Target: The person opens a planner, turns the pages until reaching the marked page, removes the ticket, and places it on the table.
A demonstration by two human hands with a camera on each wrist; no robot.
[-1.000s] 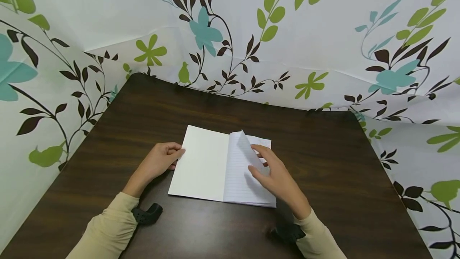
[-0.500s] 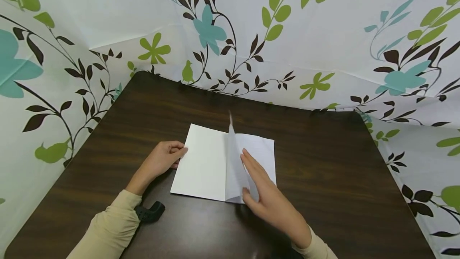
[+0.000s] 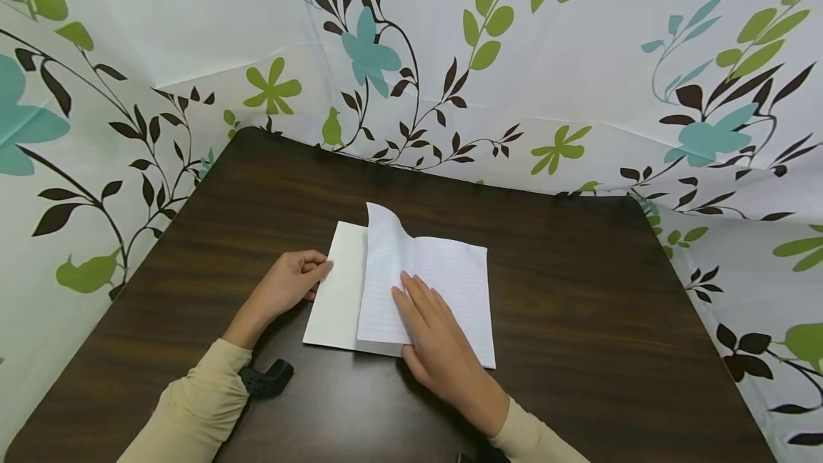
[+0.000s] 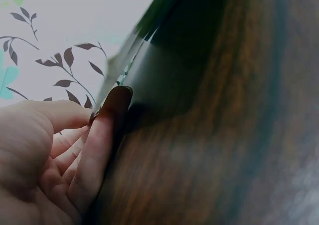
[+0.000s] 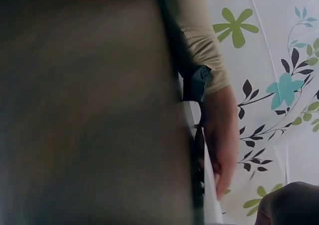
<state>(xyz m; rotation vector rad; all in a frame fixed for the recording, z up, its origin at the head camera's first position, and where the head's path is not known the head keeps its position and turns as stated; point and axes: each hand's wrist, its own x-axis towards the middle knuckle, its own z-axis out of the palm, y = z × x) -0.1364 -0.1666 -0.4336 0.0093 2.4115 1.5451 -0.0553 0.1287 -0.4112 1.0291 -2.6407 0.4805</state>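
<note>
We saw left hand (image 3: 288, 283) pinching notebook cover (image 3: 334, 300), right hand (image 3: 445, 350) straight-fingered against lined page (image 3: 384, 277); uneven pushing, we judged, could crease it.

We looked forward and down from the head, far enough back for left hand (image 3: 291, 281), right hand (image 3: 442, 349), notebook (image 3: 384, 270) and table (image 3: 579, 299). Left wrist view sat low, tight on the left hand; right wrist view faced across to it. All three shared patterned cloth (image 3: 514, 98).

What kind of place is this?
Likely a makeshift recording nook: creased floral-print fabric behind and beside a dark wood-grain table, plus a black wrist-worn device.
</note>
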